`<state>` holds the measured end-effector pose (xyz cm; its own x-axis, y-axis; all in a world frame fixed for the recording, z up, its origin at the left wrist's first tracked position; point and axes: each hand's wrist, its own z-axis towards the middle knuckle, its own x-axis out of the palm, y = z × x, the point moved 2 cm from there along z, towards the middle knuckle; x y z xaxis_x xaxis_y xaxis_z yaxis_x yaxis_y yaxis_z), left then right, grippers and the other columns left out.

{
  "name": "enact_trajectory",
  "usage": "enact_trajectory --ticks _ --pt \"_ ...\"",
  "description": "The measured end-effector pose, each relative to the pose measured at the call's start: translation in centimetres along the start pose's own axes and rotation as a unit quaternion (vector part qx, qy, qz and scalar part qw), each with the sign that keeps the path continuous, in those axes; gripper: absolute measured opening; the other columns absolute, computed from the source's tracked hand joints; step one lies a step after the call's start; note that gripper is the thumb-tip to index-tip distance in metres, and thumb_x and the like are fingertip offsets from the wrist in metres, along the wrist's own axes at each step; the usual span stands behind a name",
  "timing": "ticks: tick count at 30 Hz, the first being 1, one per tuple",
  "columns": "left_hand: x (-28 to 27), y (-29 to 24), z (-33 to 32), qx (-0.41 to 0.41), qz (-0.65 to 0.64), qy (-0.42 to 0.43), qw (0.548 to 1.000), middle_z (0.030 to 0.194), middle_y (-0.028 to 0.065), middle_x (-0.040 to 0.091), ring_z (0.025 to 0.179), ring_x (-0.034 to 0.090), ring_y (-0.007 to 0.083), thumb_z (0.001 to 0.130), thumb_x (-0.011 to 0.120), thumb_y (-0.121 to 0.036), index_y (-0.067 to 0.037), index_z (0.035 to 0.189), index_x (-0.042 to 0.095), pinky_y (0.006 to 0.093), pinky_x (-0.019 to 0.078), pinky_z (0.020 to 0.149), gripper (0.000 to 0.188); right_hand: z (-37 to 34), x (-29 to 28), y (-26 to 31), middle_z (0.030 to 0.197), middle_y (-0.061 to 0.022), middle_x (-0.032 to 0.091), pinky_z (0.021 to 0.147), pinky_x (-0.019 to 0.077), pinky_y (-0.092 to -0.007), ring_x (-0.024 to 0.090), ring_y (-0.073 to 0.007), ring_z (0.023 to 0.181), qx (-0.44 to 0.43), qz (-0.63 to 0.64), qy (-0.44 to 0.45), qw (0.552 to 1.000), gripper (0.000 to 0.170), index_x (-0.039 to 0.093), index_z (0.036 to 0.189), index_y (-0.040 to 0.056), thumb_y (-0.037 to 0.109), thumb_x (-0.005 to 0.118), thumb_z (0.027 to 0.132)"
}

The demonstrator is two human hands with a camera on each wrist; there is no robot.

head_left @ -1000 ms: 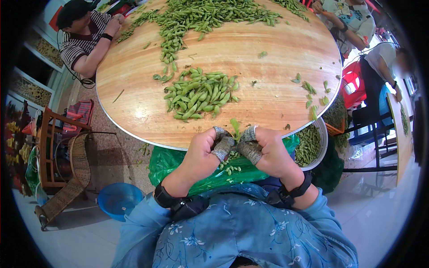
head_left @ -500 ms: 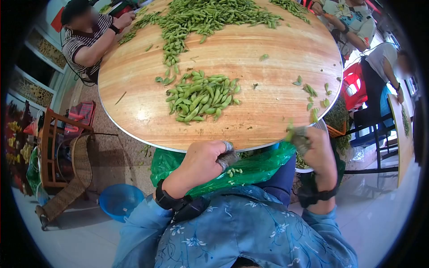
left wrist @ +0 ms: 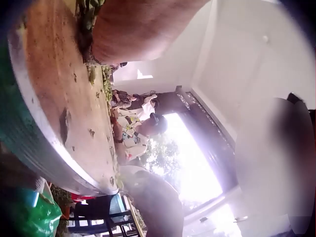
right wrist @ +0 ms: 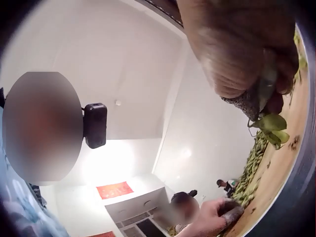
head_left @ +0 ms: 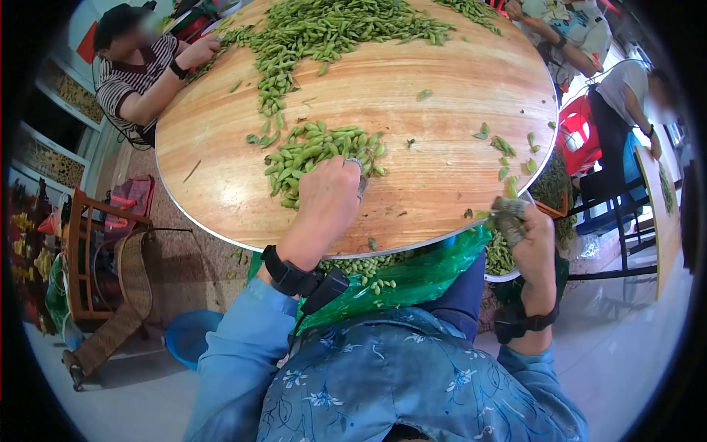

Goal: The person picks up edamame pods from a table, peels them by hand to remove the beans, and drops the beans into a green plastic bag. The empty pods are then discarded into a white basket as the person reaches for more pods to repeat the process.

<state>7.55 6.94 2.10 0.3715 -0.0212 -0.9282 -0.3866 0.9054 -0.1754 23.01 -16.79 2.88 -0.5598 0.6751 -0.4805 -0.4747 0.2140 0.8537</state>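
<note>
My left hand (head_left: 324, 202) reaches over the near pile of green soybean pods (head_left: 313, 151) on the round wooden table. Its fingertips are at the pile's right side and mostly hidden behind the hand, so I cannot tell whether they grip a pod. Past the table's right front edge, my right hand (head_left: 532, 239) is held above a basin of pods. Between its thumb and fingers it pinches a flattened green pod shell (right wrist: 273, 129). Grey cloth covers (head_left: 508, 218) wrap fingers of both hands.
Loose shelled beans (head_left: 378, 283) lie on a green plastic bag (head_left: 434, 276) at my lap. The round basin (head_left: 503, 278) stands beneath my right hand. A larger pod heap (head_left: 331, 33) covers the table's far side, where other people sit. A blue tub (head_left: 193, 335) is on the floor.
Both hands were together at the table edge around a pod. The right hand then moved right with green pod matter, and the left hand has gone forward to the near pile.
</note>
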Motion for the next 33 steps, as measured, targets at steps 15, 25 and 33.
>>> enact_trajectory --ticks 15,25,33 --pt "-3.1 -1.1 -3.2 -0.138 -0.402 -0.015 0.905 0.074 0.0094 0.060 0.068 0.058 0.0119 0.072 0.059 0.004 0.002 0.084 0.054 0.0234 0.0458 0.061 0.013 2.7 6.8 3.6 0.081 -0.0069 0.061 0.065 0.0448 -0.0226 0.056 -0.0098 0.075 0.029 0.194 0.075 0.978 0.020 0.054 0.097 -0.0055 0.001 0.057 0.079" --pt "-2.6 0.6 -4.7 -0.179 -0.478 -0.040 0.859 0.076 0.0031 0.057 0.071 0.056 0.0083 0.072 0.060 0.006 0.002 0.085 0.053 0.0214 0.0457 0.065 0.016 1.7 -6.2 -3.4 0.084 -0.0135 0.061 0.069 0.0453 -0.0298 0.059 -0.0215 0.077 0.091 -0.239 -0.206 0.945 0.029 0.054 0.099 -0.0034 -0.006 0.054 0.070" --pt "-2.6 0.2 -3.2 -0.068 -0.174 -0.104 0.977 0.071 0.0107 0.054 0.064 0.054 0.0243 0.070 0.063 -0.007 -0.002 0.078 0.057 0.0316 0.0437 0.055 0.011 2.2 0.9 0.0 0.082 -0.0141 0.062 0.067 0.0458 -0.0270 0.059 -0.0191 0.072 -0.009 -0.102 -0.049 0.993 0.025 0.058 0.098 -0.0035 -0.006 0.055 0.073"
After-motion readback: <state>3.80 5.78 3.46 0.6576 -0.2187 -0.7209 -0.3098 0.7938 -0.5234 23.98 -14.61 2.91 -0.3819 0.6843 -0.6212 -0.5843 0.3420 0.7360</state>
